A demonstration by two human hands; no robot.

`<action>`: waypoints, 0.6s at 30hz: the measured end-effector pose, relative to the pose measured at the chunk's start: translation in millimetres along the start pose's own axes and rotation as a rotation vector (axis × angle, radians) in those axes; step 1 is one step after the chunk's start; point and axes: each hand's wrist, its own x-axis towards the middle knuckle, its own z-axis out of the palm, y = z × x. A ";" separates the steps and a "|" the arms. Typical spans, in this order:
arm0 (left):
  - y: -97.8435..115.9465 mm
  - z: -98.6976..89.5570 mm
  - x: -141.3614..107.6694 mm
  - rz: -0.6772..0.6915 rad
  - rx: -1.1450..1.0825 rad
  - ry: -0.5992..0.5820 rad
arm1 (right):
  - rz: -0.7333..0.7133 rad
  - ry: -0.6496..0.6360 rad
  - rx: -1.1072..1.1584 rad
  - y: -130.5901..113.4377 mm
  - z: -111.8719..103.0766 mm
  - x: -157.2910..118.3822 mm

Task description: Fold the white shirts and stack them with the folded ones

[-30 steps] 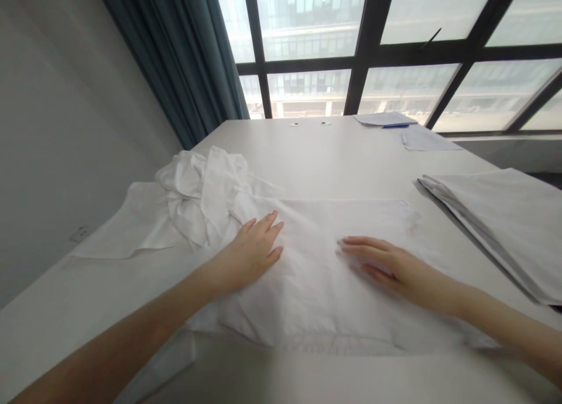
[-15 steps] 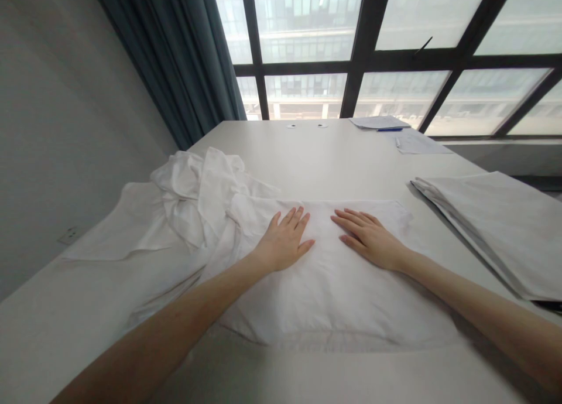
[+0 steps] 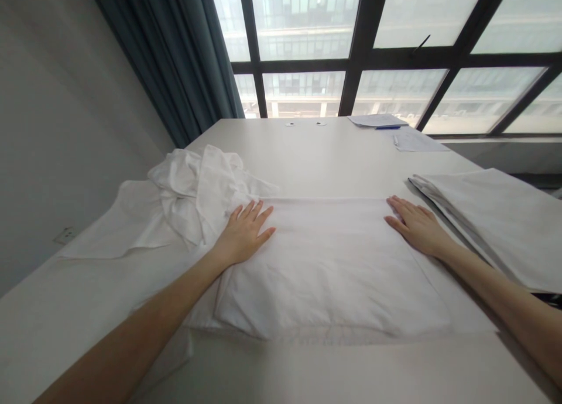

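Note:
A white cloth [image 3: 333, 263] lies folded and mostly flat on the white table in front of me, with a straight far edge and small wrinkles near its front. My left hand [image 3: 246, 231] rests palm down on its far left part, fingers spread. At the far right corner, my right hand [image 3: 415, 222] lies flat with its fingers stretched out. Neither hand grips anything. A crumpled heap of white fabric [image 3: 184, 187] sits just beyond and left of my left hand; whether it joins the flat cloth I cannot tell.
Another folded white cloth [image 3: 496, 216] lies on something dark-edged at the right. Paper sheets [image 3: 377, 121] and a blue pen [image 3: 388, 127] are at the table's far right. Behind the table [image 3: 307, 158] are a dark-framed window and a blue curtain [image 3: 175, 58].
My hands have slid apart across the cloth, the left one leftward and the right one rightward to the corner. The cloth looks smoother, its far edge straighter.

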 end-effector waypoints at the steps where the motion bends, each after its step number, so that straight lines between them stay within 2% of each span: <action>1: -0.3 0.0 -0.3 -0.004 0.001 0.004 | 0.030 0.054 0.055 -1.5 -2.5 -1.0; 4: 0.5 0.4 0.1 -0.004 -0.017 0.007 | 0.167 0.208 0.275 -6.5 -13.0 -3.8; 6: 0.8 1.1 0.4 -0.003 -0.037 0.022 | 0.263 0.235 0.376 -8.8 -20.1 -5.6; 9: 0.6 2.2 -0.3 0.009 -0.074 0.056 | 0.365 0.197 0.450 -11.5 -27.2 -7.0; 14: 1.4 2.2 -2.3 0.026 -0.138 0.099 | 0.448 0.058 0.621 -16.8 -35.5 -5.0; 18: 2.2 1.3 -2.4 0.021 -0.145 0.091 | 0.495 0.025 0.668 -20.2 -43.2 -4.3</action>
